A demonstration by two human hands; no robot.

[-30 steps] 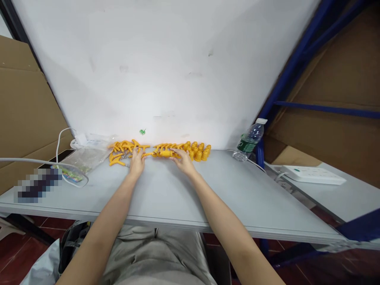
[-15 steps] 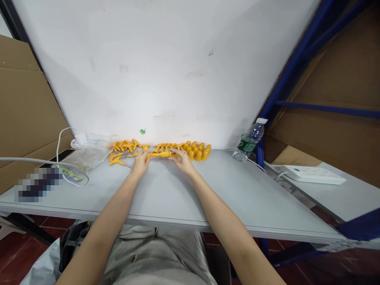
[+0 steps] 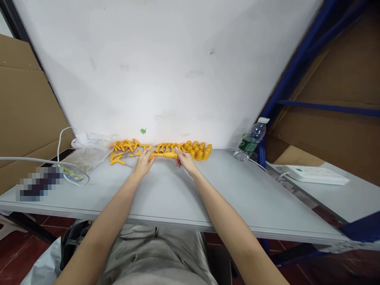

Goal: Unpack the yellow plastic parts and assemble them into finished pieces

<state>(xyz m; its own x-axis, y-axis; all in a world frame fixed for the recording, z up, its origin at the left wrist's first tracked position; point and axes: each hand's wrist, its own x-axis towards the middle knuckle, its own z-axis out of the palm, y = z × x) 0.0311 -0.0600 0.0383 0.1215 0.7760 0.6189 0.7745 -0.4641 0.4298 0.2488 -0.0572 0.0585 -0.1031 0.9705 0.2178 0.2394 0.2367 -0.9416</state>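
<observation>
A long yellow plastic piece (image 3: 164, 155) lies across the far side of the grey table (image 3: 208, 198), held at both ends. My left hand (image 3: 144, 163) pinches its left end and my right hand (image 3: 185, 159) grips its right end. Behind it lie several yellow curved parts (image 3: 124, 149) to the left and several small yellow caps (image 3: 198, 150) to the right, in a row along the white wall.
A clear plastic bag (image 3: 86, 156) and a white cable (image 3: 38, 161) lie at the left. A water bottle (image 3: 251, 139) stands at the right, beside a blue rack post (image 3: 261, 154). A white power strip (image 3: 314, 175) rests on a second table. Cardboard flanks both sides.
My left hand has slid right along the table and taken hold of the long yellow piece's left end; both hands are now closer together on it.
</observation>
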